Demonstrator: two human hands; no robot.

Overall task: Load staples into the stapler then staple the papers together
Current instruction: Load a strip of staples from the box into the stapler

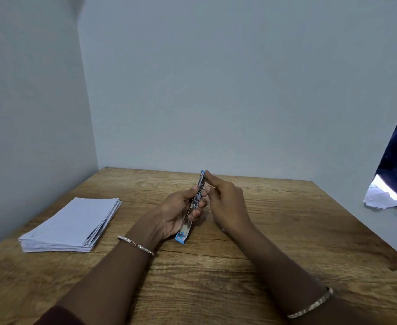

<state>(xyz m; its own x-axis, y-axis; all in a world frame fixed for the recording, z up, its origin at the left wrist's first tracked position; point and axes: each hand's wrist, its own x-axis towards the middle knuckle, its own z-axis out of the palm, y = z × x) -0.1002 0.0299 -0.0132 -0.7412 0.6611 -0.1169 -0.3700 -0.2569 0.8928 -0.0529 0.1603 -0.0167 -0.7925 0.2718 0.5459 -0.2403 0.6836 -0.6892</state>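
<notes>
Wooden table (263,231) in wall corner; white paper stack (72,225) lies at left.

Stapler swung open, papers stacked aside

The blue-and-metal stapler (194,205) stands tilted, near end on the worktop; the white papers (72,225) lie stacked well left.

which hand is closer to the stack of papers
Left. The left hand, gripping the stapler at the table's middle, sits just right of the paper stack. The right hand is further right, beyond the stapler, fingertip on its top end.
</notes>
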